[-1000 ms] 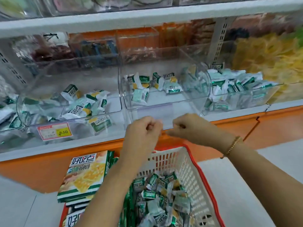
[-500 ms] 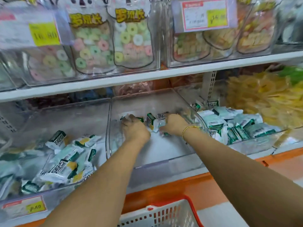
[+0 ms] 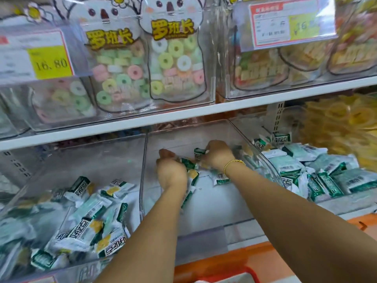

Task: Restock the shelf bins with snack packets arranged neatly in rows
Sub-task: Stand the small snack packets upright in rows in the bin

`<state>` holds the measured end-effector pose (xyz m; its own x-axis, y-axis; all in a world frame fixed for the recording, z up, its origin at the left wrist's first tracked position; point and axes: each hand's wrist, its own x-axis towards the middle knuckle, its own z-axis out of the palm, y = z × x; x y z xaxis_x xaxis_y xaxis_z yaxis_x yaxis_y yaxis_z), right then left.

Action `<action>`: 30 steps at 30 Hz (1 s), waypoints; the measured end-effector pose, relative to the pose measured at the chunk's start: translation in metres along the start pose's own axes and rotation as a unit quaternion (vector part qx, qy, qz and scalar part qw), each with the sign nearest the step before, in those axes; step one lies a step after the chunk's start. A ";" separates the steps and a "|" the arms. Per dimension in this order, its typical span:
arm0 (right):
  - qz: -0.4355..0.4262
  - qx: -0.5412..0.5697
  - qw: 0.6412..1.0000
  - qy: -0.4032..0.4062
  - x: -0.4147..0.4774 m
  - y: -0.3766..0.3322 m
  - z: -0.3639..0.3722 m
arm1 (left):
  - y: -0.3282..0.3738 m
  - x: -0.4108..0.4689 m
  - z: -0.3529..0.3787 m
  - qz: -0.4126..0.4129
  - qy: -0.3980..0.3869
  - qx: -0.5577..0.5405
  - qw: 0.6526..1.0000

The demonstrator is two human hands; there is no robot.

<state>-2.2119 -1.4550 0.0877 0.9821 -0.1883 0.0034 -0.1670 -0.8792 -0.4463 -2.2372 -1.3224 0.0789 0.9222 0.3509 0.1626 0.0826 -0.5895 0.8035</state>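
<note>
Both my arms reach deep into the middle clear bin (image 3: 204, 225) on the lower shelf. My left hand (image 3: 170, 172) is closed over several small green-and-white snack packets (image 3: 190, 170). My right hand (image 3: 217, 155), with a gold bead bracelet at the wrist, grips a green packet (image 3: 199, 153) that stands up by its fingers. One more packet (image 3: 221, 178) lies flat on the bin floor under my right wrist. Most of that bin's floor is bare.
The left bin (image 3: 81, 211) and the right bin (image 3: 318, 172) hold loose piles of the same packets. Above the white shelf board (image 3: 183, 117) stand bags of ring candy (image 3: 171, 64) and price tags. The red basket rim (image 3: 228, 278) shows at the bottom edge.
One second ago both hands were closed above the basket in front of the shelf. They went into the middle bin, and now they have pulled the scattered packets together between them.
</note>
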 end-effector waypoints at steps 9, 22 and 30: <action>0.031 -0.101 0.960 -0.258 -0.026 -0.005 -0.058 | -0.006 -0.034 -0.032 -0.054 -0.182 0.085 0.978; 0.012 -0.119 0.960 -0.253 -0.049 0.016 -0.022 | -0.018 -0.045 -0.034 -0.073 -0.276 0.137 0.948; -0.039 -0.167 0.963 -0.206 -0.070 0.013 -0.018 | -0.025 -0.044 -0.030 -0.044 -0.299 0.157 0.940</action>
<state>-2.2845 -1.4613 0.0982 0.9324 0.0128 -0.3612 -0.0431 -0.9883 -0.1461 -2.2912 -1.3012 0.0692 0.9464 -0.0074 -0.3230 0.1898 -0.7963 0.5743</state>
